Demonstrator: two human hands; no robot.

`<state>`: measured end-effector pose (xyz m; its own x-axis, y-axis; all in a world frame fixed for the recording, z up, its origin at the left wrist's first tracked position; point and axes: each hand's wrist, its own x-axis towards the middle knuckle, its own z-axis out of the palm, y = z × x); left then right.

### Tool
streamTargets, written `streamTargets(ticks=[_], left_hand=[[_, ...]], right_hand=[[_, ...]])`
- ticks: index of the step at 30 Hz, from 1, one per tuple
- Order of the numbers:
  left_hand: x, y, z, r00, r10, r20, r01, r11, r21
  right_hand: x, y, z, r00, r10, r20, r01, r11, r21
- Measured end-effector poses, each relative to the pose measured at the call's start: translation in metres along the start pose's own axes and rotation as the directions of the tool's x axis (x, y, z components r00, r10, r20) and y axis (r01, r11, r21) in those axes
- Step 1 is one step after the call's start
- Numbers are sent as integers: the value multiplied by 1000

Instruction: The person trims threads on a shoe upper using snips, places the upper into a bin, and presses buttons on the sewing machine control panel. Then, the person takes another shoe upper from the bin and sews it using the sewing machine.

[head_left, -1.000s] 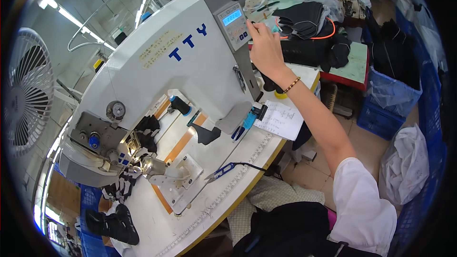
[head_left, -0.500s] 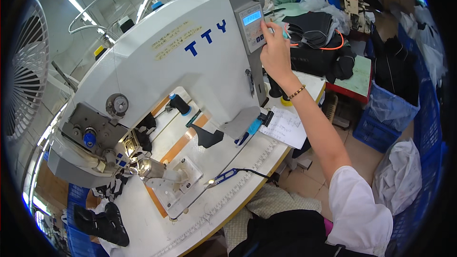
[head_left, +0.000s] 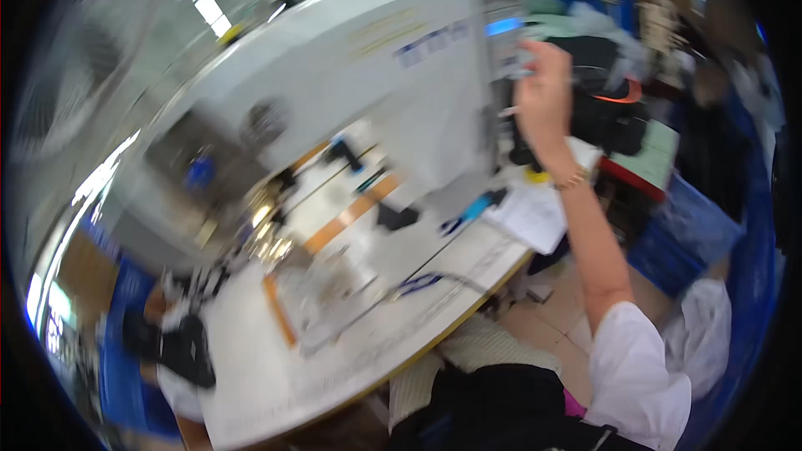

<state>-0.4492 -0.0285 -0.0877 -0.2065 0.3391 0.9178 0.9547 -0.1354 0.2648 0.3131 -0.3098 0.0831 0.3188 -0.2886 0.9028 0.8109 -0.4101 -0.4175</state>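
Observation:
My right hand (head_left: 547,96) is raised beside the control panel (head_left: 503,42) of a large white sewing machine (head_left: 334,75). Motion smears its fingers, so whether they touch the panel or hold anything is unclear. A beaded bracelet (head_left: 573,179) circles the wrist. My left hand is out of the picture. Below the machine arm, the needle area (head_left: 271,230) sits over the white table (head_left: 251,367). Blue-handled thread snips (head_left: 418,284) lie near the table's front edge. Farther back are a small black cut piece (head_left: 396,216) and a dark thread spool (head_left: 344,153).
A written paper sheet (head_left: 530,215) lies at the table's right end. Black pieces (head_left: 589,63) are stacked on a stand behind my hand. Blue crates (head_left: 668,255) and a white bag (head_left: 706,334) stand at right. A black shoe (head_left: 188,351) is at lower left.
The view has shifted, and the machine and table appear lower and farther right, blurred. My right hand's finger was on the panel's buttons; now the hand sits slightly lower along the panel's side.

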Motion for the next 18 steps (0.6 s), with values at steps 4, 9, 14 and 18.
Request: streamTargets(ticks=[4,9,14,18], left_hand=[[2,-7,-8,987,121,108,-132,986,103],[24,4,-41,974,116,195,-100,991,-88],[47,40,-72,995,20,96,-9,993,-115],[50,65,-85,996,10,87,1,992,-130]], right_hand=[[-84,-127,9,911,-355,210,183,804,566],[-209,-274,-1,276,-845,459,-231,405,885],[-311,-378,-25,32,-983,183,-551,136,824],[-378,-465,-64,274,-960,63,-499,-86,862]])
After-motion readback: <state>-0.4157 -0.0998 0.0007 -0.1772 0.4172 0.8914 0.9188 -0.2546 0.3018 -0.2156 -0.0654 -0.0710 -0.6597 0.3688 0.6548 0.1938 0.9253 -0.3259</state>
